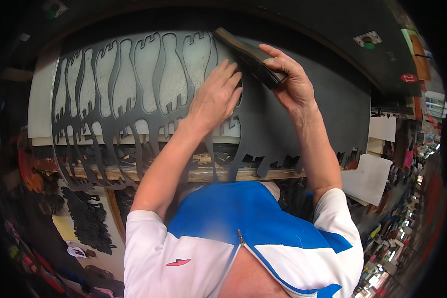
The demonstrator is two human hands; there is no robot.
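Observation:
A dark sheet (303, 129) lies over a pale cutting board (40, 116), with rows of long curved holes cut through its left half. Between the holes only thin dark strips are left, and the pale board shows through. My left hand (214, 97) rests on the sheet beside the last holes, fingers stretched out and holding nothing that I can see. In my right hand (295, 82) is a long dark cutting die (248, 54) with a brownish edge. It is tilted above the uncut part of the sheet, gripped at its near end.
A dark machine beam (323, 27) spans the far side, bearing a green button (369, 45). Scraps lie along the wooden front ledge (184, 175). Dark cut pieces (89, 218) hang or lie at lower left. White sheets (367, 179) stick out at right.

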